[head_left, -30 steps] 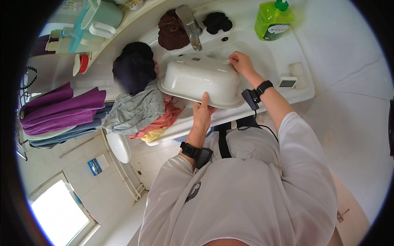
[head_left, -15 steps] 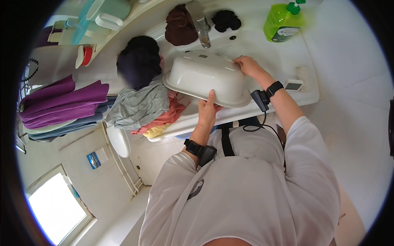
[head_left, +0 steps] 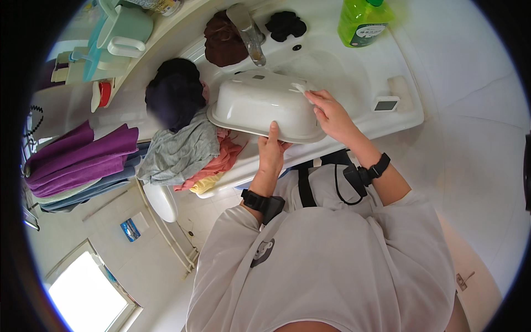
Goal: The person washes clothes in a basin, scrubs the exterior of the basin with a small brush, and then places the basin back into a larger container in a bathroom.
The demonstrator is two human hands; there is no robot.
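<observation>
A white plastic basin (head_left: 260, 105) is tipped over the white sink (head_left: 354, 94), its underside turned up below the faucet (head_left: 249, 36). My left hand (head_left: 271, 152) grips the near rim, thumb on the outside and fingers behind, out of sight. At the basin's right end my right hand (head_left: 333, 113) pinches a small white thing (head_left: 299, 87) against the outer wall; its kind is too small to make out. Beside the basin's left end lie a dark bundled garment (head_left: 174, 94), a grey cloth (head_left: 182, 149) and a coral cloth (head_left: 224, 157).
Brown cloth (head_left: 224, 39) and black cloth (head_left: 285, 25) rest around the faucet. A green pump bottle (head_left: 362, 22) stands at the far right, and a small white display device (head_left: 385, 103) sits on the sink's right ledge. Purple towels (head_left: 83, 155) hang at the left.
My right hand has come off the basin's far edge and lower along its right end, with the small white thing now showing in its fingers. My left hand keeps its hold.
</observation>
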